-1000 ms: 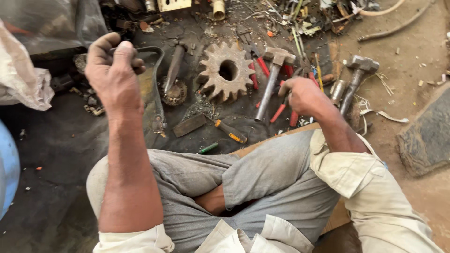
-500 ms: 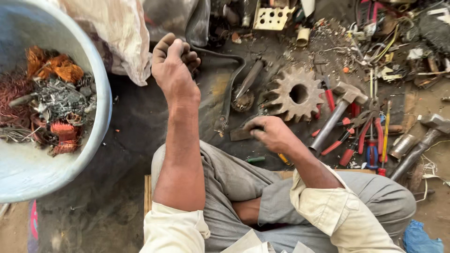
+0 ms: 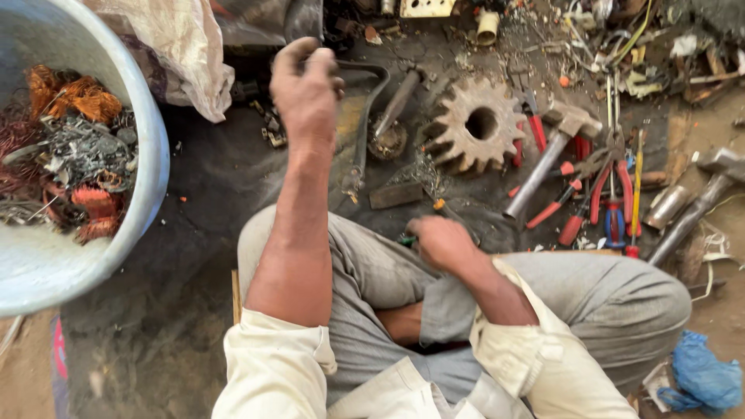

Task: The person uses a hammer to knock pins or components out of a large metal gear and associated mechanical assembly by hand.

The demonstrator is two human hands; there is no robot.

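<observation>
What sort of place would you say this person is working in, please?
Probably an informal scrap or metal-salvage workshop, worked on the ground. A rusty gear wheel lies among hammers and red-handled pliers on the dirty floor, and a pale tub holds tangled copper wire and metal scrap.

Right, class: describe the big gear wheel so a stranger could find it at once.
Start at the raised left hand. Just to its right, on the dark ground, lies the gear wheel. Among long thin tools, it alone is round, rusty brown, toothed, with a hole through its middle.

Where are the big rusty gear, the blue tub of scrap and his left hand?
rusty gear [image 3: 466,147], head view, on its toothed face.
blue tub [image 3: 151,136], head view, on its rim.
left hand [image 3: 304,91], head view, on its back.
</observation>
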